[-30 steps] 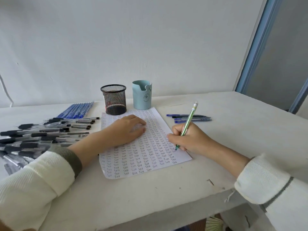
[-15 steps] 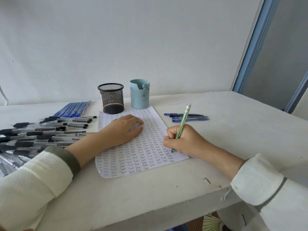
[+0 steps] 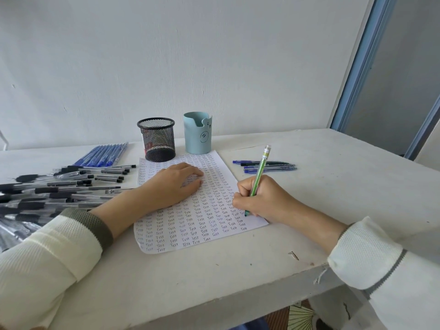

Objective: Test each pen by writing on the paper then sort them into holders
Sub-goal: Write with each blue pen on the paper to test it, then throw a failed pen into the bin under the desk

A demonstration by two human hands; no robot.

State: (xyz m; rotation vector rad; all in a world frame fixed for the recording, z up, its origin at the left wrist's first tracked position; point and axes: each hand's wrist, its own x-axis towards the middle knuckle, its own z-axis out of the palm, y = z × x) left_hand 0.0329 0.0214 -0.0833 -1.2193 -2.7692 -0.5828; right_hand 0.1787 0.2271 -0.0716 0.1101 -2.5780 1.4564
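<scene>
The right hand (image 3: 260, 198) grips a green pen (image 3: 258, 178), tip on the paper (image 3: 214, 225) (near its right edge); the left hand (image 3: 172, 184) lies flat, fingers straight, on the sheet on the counter (image 3: 214, 282).

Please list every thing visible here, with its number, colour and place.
table: one, white, under everything.
paper: one, white, covered in "Test", centre.
mesh holder: one, black, at paper's far edge.
blue holder: one, light blue, beside mesh holder.
black pens: many, black and clear, heaped left.
blue pens: several, blue, rowed behind black pens.
loose pens: few, blue and dark, right of paper.
green pen: one, green, in right hand.
left hand: flat on paper.
right hand: grips green pen.
</scene>
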